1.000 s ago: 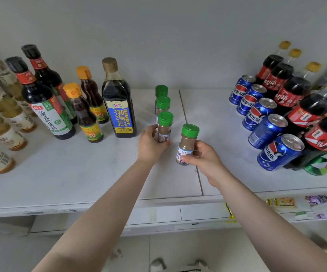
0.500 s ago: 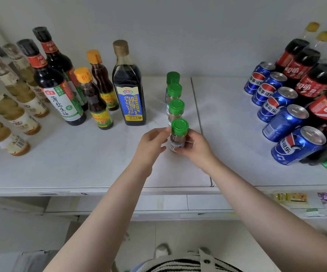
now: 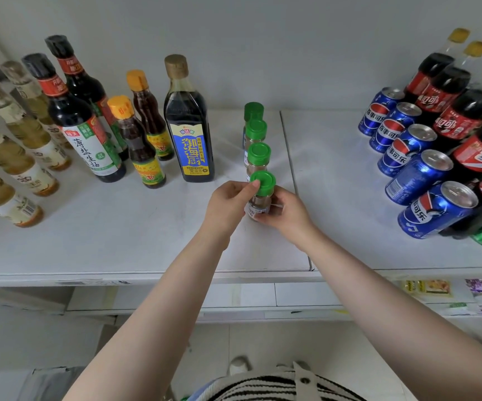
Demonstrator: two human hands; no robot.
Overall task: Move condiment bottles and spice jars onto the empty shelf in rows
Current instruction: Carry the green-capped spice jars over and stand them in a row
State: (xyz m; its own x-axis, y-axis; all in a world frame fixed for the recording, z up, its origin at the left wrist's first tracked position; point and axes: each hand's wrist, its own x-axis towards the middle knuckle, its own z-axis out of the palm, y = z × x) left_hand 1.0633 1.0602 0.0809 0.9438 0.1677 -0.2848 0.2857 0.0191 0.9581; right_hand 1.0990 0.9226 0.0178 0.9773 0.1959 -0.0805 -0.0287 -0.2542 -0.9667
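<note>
A green-capped spice jar [image 3: 260, 195] stands on the white shelf [image 3: 118, 235] at the front of a row. Behind it three more green-capped jars [image 3: 258, 157] line up toward the wall. My left hand [image 3: 228, 206] touches the front jar's cap and left side. My right hand [image 3: 284, 214] wraps the jar's lower body from the right. To the left stand a tall dark bottle with a blue label [image 3: 189, 123], two orange-capped sauce bottles [image 3: 138, 143] and two black-capped soy sauce bottles [image 3: 74, 120].
Several pale vinegar bottles [image 3: 17, 151] fill the far left of the shelf. Blue cola cans [image 3: 416, 166] and dark cola bottles [image 3: 465, 117] crowd the right side. A seam [image 3: 291, 169] splits the shelf just right of the jars. A lower shelf edge [image 3: 234, 296] lies below.
My right hand carried the fourth jar left and set it in line in front of the other three. My left hand moved from the third jar onto this one.
</note>
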